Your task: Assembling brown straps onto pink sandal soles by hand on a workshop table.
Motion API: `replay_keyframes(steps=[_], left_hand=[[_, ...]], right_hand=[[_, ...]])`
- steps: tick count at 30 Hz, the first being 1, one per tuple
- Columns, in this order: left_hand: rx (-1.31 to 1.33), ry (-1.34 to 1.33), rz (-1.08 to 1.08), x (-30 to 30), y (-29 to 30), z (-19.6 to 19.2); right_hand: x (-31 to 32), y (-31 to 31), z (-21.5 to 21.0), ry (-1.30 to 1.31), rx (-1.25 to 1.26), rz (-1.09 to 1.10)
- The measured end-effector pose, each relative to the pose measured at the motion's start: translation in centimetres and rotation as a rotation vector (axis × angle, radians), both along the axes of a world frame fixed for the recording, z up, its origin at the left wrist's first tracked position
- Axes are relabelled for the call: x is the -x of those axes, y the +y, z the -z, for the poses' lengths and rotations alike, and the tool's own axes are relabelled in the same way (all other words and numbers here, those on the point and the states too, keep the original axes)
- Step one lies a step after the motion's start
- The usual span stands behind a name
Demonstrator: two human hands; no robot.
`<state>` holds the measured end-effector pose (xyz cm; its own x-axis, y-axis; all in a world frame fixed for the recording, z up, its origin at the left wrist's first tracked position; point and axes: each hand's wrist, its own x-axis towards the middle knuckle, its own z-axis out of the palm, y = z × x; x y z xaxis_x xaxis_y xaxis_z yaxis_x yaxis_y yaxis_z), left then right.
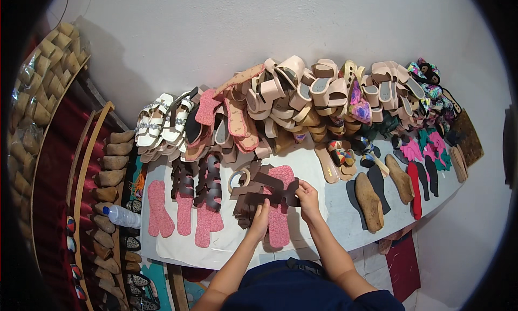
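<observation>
Between my two hands is a dark brown cut-out sandal upper (278, 196), held stretched over a pink speckled insole (279, 232). My left hand (261, 220) is closed on its left end, thumb on top. My right hand (308, 201) pinches its right end. More dark brown upper pieces (245, 209) lie in a heap just left of my left hand, partly hidden by it. A roll of pale tape (239, 181) sits against that heap. Farther left, dark brown strapped uppers (209, 184) rest on pink insoles (205, 227).
Pale heeled sandals (329, 89) are piled along the wall. To the right lie wooden shoe lasts (369, 203), dark soles (380, 189) and a red piece (415, 192). A plastic bottle (123, 216) lies at the table's left edge, beside racks of wooden lasts (110, 178).
</observation>
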<state>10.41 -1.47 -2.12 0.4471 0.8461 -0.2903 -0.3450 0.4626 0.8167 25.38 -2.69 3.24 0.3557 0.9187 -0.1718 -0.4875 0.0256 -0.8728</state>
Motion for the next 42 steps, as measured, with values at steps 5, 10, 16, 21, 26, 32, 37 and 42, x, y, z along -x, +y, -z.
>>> replay_keyframes(steps=[5,10,16,21,26,32,37,42], left_hand=[[0.033,0.072,-0.124,0.7,0.2,-2.5],[-0.467,0.457,-0.512,3.7,3.1,-4.8],[-0.612,0.397,-0.209,1.9,4.3,-10.0],[-0.392,0.323,-0.174,1.7,4.3,-8.2],[-0.316,0.255,-0.172,1.7,4.4,-5.1],[-0.156,0.069,-0.111,1.7,4.5,-4.7],[-0.126,-0.052,-0.032,1.5,4.3,-4.3],[-0.118,-0.048,-0.004,1.4,4.5,-3.1]], right_hand=[[-0.6,-0.2,-0.1,0.004,0.015,0.062],[-1.0,-0.2,-0.7,-0.106,0.037,0.061],[-1.8,0.2,0.9,-0.271,0.042,0.047],[-1.5,-0.1,-0.1,-0.204,0.029,0.049],[-2.1,-0.2,-0.5,-0.174,0.024,0.003],[-1.4,-0.3,-0.9,-0.116,0.024,-0.022],[-0.6,-0.1,-1.2,-0.073,0.042,-0.026],[0.1,-0.2,-1.3,-0.070,0.080,-0.035]])
